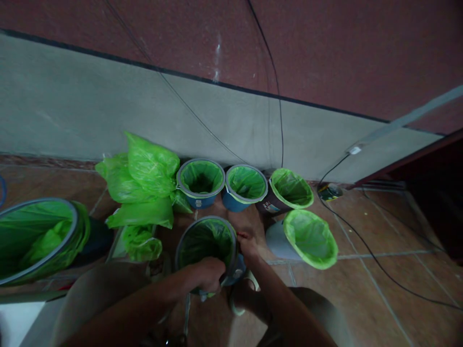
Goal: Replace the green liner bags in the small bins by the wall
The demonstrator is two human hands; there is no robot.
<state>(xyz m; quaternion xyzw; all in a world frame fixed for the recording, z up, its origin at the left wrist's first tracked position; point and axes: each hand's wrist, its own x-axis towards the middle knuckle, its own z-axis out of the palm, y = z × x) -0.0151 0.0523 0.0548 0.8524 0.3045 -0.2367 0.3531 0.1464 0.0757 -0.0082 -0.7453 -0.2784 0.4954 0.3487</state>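
Note:
A small blue bin (206, 243) with a green liner and a grey rim ring stands on the floor right in front of me. My left hand (207, 274) is closed over its near rim, fingers curled round the ring. My right hand (249, 243) pinches the rim on the bin's right side. Both hands touch only this bin.
Behind it stand two more lined blue bins (201, 182) (246, 187), a dark bin (289, 193) and a white bin (307, 236), both tilted. Filled green bags (142, 185) lie at the left. A large lined bin (39, 238) is at far left. Cables (361, 241) cross the tiled floor by the wall.

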